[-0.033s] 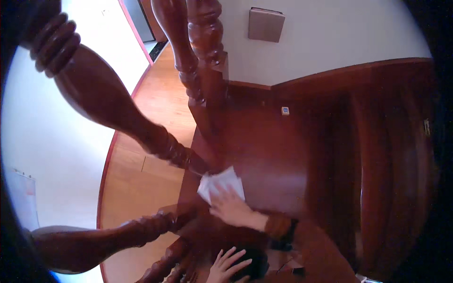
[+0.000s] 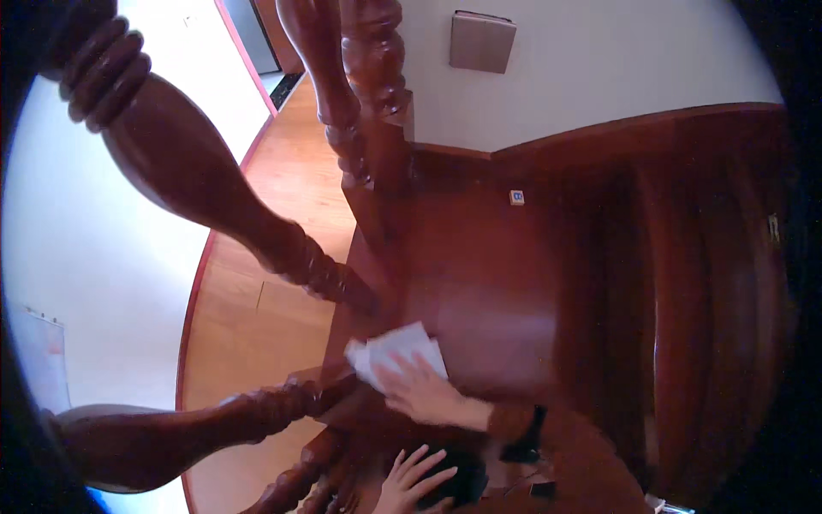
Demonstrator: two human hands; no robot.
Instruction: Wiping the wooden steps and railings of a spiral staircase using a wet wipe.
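My right hand (image 2: pixel 420 390) lies palm down over a folded white cloth (image 2: pixel 418 340), pressing it on the dark red wooden stair tread (image 2: pixel 488 291). The cloth is near the tread's left edge, between the feet of two turned balusters, a long one (image 2: pixel 175 154) and a lower one (image 2: pixel 188 433). At the bottom edge my left hand (image 2: pixel 415 482) has its fingers spread, holding nothing, beside something black that I cannot make out. A brown sleeve and a black wrist band show on my right arm.
A small pale block (image 2: pixel 516 198) with a blue mark sits toward the tread's far end. Further steps (image 2: pixel 659 283) lie to the right. Beyond the balusters is a light wood floor (image 2: pixel 231 325). A grey box-shaped panel (image 2: pixel 482 43) is on the far wall.
My right hand has slid the cloth slightly nearer along the tread. My left hand has hardly moved.
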